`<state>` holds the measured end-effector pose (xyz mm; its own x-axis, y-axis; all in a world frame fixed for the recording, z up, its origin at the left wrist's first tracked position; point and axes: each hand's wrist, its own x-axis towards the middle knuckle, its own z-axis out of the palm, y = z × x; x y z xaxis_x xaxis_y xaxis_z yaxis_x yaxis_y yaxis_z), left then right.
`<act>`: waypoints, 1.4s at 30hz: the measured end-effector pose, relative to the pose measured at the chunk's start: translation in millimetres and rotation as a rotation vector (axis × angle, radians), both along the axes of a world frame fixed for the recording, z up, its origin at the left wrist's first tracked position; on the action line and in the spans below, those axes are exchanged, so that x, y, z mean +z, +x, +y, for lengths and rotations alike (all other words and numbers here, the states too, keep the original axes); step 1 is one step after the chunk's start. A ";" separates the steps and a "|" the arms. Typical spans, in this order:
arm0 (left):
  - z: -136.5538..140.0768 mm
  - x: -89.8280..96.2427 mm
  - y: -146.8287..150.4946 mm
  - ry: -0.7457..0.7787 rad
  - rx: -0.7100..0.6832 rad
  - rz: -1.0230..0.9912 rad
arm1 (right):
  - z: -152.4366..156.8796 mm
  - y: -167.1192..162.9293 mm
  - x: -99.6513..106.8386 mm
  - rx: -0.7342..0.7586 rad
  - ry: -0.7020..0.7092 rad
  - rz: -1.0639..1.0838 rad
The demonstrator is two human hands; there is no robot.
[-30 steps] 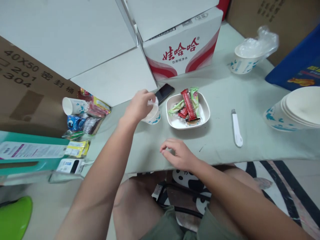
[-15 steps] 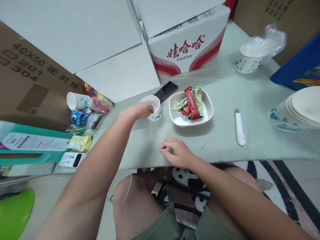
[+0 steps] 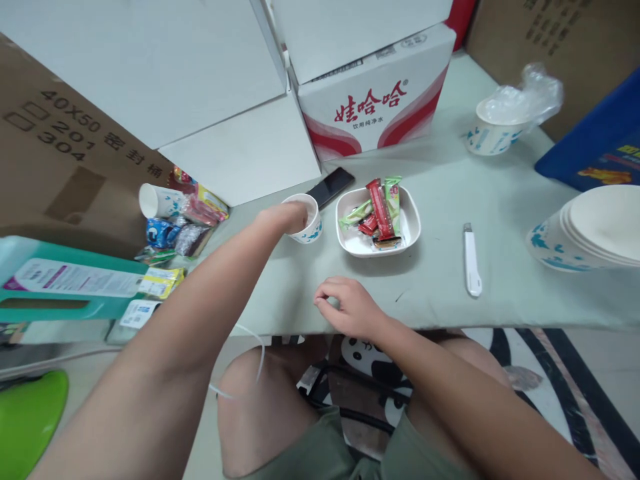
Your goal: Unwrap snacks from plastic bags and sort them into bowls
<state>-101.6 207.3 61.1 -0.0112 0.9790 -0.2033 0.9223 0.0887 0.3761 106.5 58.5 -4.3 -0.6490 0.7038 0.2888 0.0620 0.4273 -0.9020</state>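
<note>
My left hand [image 3: 291, 217] reaches over the near-left rim of a white paper cup [image 3: 311, 233] with a blue leaf print. Its fingers dip inside and are hidden, so whether they hold anything does not show. On the table, close to the front edge, my right hand [image 3: 350, 308] rests with loosely curled fingers and nothing visible in them. Beyond it, right of the cup, stands a white square bowl [image 3: 357, 248] with several wrapped snack bars [image 3: 381, 210], red and green. A dark phone [image 3: 331, 187] lies behind the cup.
A white box cutter [image 3: 471, 260] lies right of the bowl. Stacked paper cups [image 3: 565, 243] stand at the right, and a cup with clear plastic [image 3: 495, 137] farther back. White cartons [image 3: 375, 93] wall the back. Snack packets [image 3: 163, 233] and a green jug [image 3: 75, 283] sit left.
My left hand has gone slightly deeper into the cup, its fingers now less visible. My right hand stays curled on the table. The view has shifted a little.
</note>
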 end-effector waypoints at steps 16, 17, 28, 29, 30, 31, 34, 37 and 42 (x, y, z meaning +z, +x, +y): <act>-187.6 -12.4 14.5 0.533 0.656 -0.982 | -18.4 -30.2 -11.7 -0.073 -0.041 -0.131; -191.7 -12.5 8.3 0.506 0.648 -0.994 | -19.9 -36.3 -10.5 -0.075 -0.034 -0.142; -192.9 -35.6 -40.4 0.574 0.945 -1.244 | 44.6 -202.7 30.8 -0.008 0.070 -0.154; -190.9 -35.1 -42.3 0.604 0.994 -1.267 | 59.2 -225.1 32.0 -0.037 0.080 -0.199; -189.3 -33.5 -43.9 0.643 1.054 -1.278 | 73.2 -247.5 32.9 -0.060 0.115 -0.254; -188.1 -31.2 -45.3 0.681 1.113 -1.283 | 86.1 -269.2 33.5 -0.086 0.155 -0.312; -187.0 -23.3 -49.8 0.749 1.192 -1.313 | 115.0 -326.2 35.8 -0.109 0.224 -0.533; -188.5 -20.3 -57.3 0.746 1.168 -1.350 | 131.0 -363.8 37.4 -0.061 0.253 -0.670; -192.6 -25.7 -66.4 0.752 1.177 -1.324 | 143.8 -376.8 26.3 0.012 0.324 -0.630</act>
